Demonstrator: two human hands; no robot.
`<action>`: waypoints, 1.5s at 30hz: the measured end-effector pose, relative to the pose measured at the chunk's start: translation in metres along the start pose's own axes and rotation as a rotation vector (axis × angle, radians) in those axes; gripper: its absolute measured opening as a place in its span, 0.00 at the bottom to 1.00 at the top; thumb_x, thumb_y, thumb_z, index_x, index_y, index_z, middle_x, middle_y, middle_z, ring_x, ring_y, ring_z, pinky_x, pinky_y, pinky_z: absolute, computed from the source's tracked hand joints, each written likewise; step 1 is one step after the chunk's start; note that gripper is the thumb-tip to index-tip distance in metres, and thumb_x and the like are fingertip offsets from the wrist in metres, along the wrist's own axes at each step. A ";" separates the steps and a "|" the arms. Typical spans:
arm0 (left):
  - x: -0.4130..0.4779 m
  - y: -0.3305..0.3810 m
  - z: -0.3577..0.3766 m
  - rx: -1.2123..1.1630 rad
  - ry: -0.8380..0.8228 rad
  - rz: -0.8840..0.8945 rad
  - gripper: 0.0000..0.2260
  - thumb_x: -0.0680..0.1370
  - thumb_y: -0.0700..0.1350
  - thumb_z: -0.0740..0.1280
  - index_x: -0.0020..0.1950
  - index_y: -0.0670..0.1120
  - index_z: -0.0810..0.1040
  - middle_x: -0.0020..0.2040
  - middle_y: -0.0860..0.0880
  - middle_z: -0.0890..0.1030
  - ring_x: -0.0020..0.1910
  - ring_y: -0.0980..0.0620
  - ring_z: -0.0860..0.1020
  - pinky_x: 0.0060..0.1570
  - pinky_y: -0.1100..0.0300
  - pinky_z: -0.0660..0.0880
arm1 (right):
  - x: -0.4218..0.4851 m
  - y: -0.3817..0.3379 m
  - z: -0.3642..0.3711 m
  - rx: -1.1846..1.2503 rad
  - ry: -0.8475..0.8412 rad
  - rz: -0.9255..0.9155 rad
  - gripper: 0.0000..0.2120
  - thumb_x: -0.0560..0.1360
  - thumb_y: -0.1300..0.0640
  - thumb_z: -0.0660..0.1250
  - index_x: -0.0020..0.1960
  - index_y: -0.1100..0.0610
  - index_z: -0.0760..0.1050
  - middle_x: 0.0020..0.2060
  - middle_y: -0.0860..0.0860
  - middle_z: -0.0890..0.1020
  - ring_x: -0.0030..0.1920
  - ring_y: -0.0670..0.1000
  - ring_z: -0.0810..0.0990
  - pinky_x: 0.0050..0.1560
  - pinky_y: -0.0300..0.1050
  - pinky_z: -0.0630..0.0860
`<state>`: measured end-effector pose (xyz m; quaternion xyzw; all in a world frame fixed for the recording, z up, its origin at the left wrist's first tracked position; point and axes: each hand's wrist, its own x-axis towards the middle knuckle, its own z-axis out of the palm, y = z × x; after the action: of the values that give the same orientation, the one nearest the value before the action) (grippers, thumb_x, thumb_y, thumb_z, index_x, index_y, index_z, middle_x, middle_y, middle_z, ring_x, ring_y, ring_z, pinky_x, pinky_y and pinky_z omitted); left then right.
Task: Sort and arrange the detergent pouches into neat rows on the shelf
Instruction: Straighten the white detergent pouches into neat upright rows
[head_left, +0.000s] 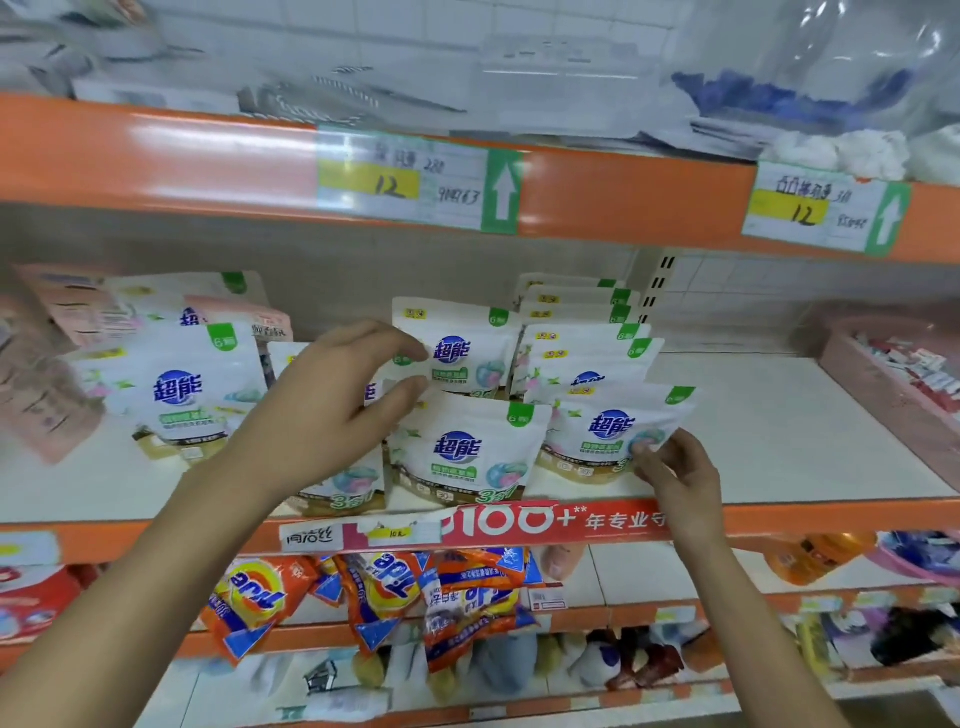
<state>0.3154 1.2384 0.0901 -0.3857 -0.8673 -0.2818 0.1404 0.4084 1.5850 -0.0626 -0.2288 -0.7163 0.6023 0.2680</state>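
Upright white detergent pouch (613, 431) faces outward, tilted, its corner pinched by right hand (675, 478); left hand (332, 400) hovers open before neighbouring pouches (457, 452).

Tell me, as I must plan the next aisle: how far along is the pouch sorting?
Roughly halfway, it seems. Done: the back row of white pouches stands lined up at the right. In hand: the right hand pinches the front right pouch; the left hand reaches, open, toward the middle pouches. Left to do: the left white pouch leans among pink pouches, unsorted.
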 end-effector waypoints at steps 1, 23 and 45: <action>-0.004 -0.002 -0.003 0.004 0.011 -0.012 0.16 0.78 0.57 0.60 0.59 0.51 0.78 0.57 0.55 0.78 0.45 0.63 0.73 0.46 0.71 0.66 | -0.002 0.000 0.001 -0.021 0.001 -0.002 0.12 0.76 0.61 0.71 0.58 0.55 0.77 0.44 0.44 0.85 0.48 0.46 0.83 0.45 0.42 0.81; -0.123 -0.114 0.003 -0.618 0.218 -0.668 0.33 0.63 0.59 0.76 0.64 0.53 0.68 0.59 0.53 0.75 0.59 0.54 0.76 0.59 0.52 0.75 | -0.110 -0.021 0.075 -0.186 -0.055 -0.141 0.09 0.78 0.63 0.66 0.57 0.55 0.75 0.46 0.47 0.81 0.44 0.44 0.80 0.41 0.34 0.75; -0.125 -0.170 0.012 -0.436 0.127 -0.717 0.08 0.77 0.40 0.69 0.39 0.38 0.76 0.38 0.34 0.79 0.40 0.37 0.78 0.46 0.44 0.74 | -0.085 -0.024 0.120 -0.094 -0.254 -0.086 0.05 0.81 0.62 0.62 0.53 0.55 0.75 0.42 0.49 0.84 0.41 0.47 0.84 0.36 0.36 0.78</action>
<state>0.2710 1.0791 -0.0418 -0.0620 -0.8562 -0.5130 0.0016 0.3926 1.4366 -0.0639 -0.1321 -0.7810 0.5802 0.1895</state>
